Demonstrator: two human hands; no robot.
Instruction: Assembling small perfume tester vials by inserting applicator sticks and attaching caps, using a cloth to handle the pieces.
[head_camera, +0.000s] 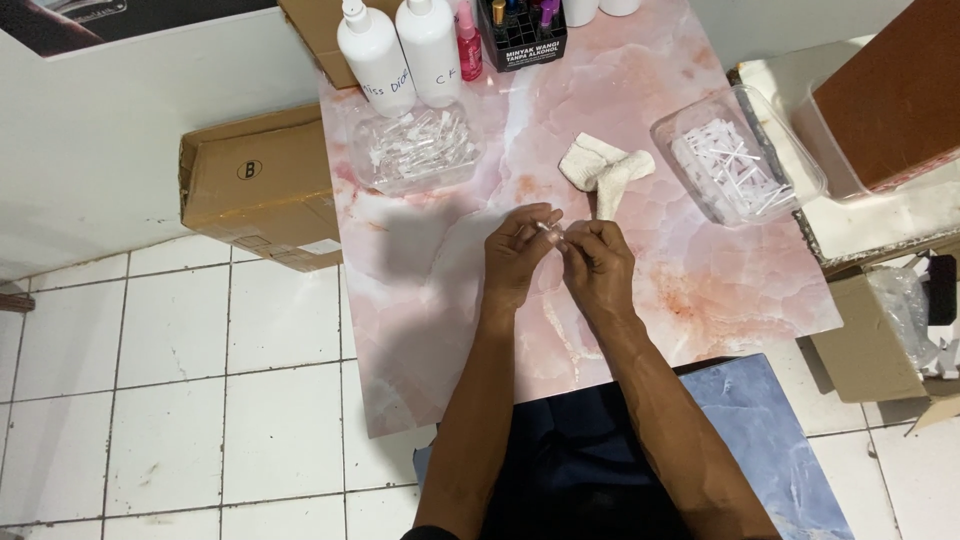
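Observation:
My left hand (517, 256) and my right hand (597, 260) meet over the middle of a pink marbled table (420, 300). Between their fingertips they pinch a small clear vial (549, 232), fingers of both hands closed on it. A crumpled white cloth (603, 168) lies just beyond my hands. To the far left stands a clear tray of small clear vials (415, 150). At the right, another clear tray (738, 158) holds several white thin-stemmed parts.
Two white bottles (400, 50), a pink spray bottle (468, 42) and a black box of small bottles (522, 32) stand along the table's far edge. Cardboard boxes (262, 185) sit on the white tiled floor at left; another box (880, 330) sits at right.

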